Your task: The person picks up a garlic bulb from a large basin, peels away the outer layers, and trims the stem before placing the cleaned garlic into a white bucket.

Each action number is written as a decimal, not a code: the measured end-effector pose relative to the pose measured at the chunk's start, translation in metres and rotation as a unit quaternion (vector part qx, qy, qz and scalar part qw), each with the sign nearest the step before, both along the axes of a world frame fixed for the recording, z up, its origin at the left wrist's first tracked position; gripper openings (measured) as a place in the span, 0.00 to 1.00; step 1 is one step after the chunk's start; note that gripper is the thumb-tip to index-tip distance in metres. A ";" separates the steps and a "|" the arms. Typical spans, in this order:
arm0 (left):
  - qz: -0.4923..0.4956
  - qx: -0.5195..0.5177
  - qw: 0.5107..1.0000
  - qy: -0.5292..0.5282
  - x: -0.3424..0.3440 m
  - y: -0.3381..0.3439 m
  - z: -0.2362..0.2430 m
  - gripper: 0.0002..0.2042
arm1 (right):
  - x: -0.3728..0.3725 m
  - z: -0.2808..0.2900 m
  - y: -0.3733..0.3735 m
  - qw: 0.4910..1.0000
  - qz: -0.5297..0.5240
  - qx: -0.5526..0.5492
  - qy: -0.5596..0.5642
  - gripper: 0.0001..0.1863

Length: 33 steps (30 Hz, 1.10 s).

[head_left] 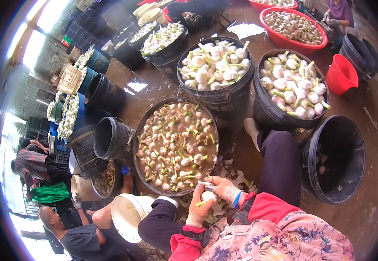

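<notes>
In an orange-palmed work glove, my left hand (pixel 197 208) is closed around a white garlic bulb (pixel 209 198) with a green stem stub. My right hand (pixel 226 190), gloved alike with a blue band at the wrist, is closed on a small grey metal tool (pixel 209 187) against the top of the bulb. The tool's exact kind is hard to make out, as fingers cover part of it. Just beyond my hands stands a wide round tub (pixel 137 135) of murky water, in which many garlic bulbs (pixel 171 148) float. Peeled skins (pixel 236 176) litter the floor beneath my hands.
Black buckets heaped with garlic (pixel 223 102) (pixel 280 119) stand beyond the tub. To my right is a black bucket (pixel 313 174), with a red bucket (pixel 340 74) farther off. A white bucket (pixel 123 217) sits at my left, near a seated person (pixel 84 237). A red basin (pixel 280 39) is behind.
</notes>
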<state>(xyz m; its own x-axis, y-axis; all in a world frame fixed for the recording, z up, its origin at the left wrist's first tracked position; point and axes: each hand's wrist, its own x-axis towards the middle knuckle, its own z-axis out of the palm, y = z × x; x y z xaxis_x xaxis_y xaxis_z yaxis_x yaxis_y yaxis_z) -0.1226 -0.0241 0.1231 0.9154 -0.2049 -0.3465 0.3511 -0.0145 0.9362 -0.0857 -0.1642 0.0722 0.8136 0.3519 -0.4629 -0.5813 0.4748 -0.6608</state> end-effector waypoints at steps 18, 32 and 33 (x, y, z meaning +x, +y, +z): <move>0.327 -0.451 0.785 0.273 0.018 0.019 -0.006 0.23 | 0.021 0.033 -0.039 0.921 0.099 -0.306 -0.218 0.17; 0.416 -0.400 0.776 0.255 0.040 0.044 -0.002 0.23 | 0.004 0.007 -0.017 0.955 0.142 -0.217 -0.142 0.06; 0.409 -0.452 0.764 0.211 0.039 0.068 0.003 0.21 | 0.008 0.011 -0.023 0.929 0.185 -0.315 -0.060 0.08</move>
